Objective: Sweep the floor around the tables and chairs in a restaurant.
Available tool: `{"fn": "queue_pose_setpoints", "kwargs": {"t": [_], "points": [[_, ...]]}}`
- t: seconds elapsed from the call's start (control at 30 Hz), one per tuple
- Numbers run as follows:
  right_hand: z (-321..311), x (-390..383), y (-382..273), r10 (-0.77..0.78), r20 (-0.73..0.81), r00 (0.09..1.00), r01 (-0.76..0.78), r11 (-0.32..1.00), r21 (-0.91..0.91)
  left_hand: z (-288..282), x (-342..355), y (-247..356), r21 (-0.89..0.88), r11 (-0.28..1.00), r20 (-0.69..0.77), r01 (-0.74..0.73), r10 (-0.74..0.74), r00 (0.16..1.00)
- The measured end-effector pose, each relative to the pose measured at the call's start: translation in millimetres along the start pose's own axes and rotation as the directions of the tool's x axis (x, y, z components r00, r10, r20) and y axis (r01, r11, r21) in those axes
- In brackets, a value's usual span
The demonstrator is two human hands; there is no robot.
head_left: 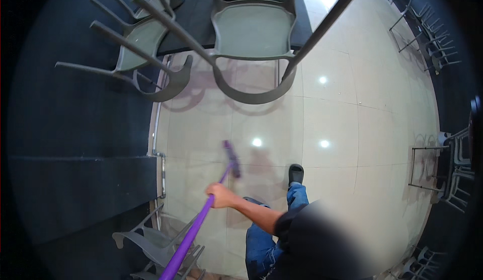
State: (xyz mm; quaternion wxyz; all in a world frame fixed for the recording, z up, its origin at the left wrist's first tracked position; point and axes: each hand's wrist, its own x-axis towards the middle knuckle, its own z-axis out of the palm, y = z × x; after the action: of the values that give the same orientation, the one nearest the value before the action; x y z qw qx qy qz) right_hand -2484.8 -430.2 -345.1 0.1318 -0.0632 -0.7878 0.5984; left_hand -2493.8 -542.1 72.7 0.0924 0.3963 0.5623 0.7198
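My right hand (221, 195) is closed around the purple handle (193, 224) of what looks like a broom. The handle slants from the lower edge up toward the floor ahead. At its far end the narrow purple broom head (231, 159) rests on the tiles, blurred by motion, so its bristles are hard to make out. My bare right forearm crosses from a dark sleeve at the lower right. My left hand does not show; the handle's upper end runs out of the picture at the bottom.
Ahead, grey chairs (254, 30) are set upside down on a dark table (193, 18), legs jutting outward. A chair (156, 242) stands at lower left beside the dark wall (85, 189). Pipes (162, 169) run along that wall. More chairs (455, 154) line the right side.
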Motion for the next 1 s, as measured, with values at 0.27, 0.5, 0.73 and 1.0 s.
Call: {"fn": "queue_pose_setpoints", "kwargs": {"t": [0.27,0.5,0.73,1.0], "points": [[-156,52,149,-0.024,-0.231,0.973,0.002,0.995,-0.098,172,52,-115,0.110,0.990,0.261,0.087,-0.114,0.959],[-386,-66,153,0.303,-0.069,0.951,-0.303,0.854,-0.423,263,74,-149,-0.301,0.946,-0.066,0.122,-0.148,0.987],[-327,-36,61,0.051,0.094,0.994,-0.033,0.982,-0.188,260,80,-54,-0.202,0.973,-0.247,-0.111,0.059,0.967],[-308,-69,128,0.064,0.199,0.978,-0.006,0.960,-0.281,270,2,-91,-0.014,0.999,-0.175,-0.029,0.026,0.984]]}}
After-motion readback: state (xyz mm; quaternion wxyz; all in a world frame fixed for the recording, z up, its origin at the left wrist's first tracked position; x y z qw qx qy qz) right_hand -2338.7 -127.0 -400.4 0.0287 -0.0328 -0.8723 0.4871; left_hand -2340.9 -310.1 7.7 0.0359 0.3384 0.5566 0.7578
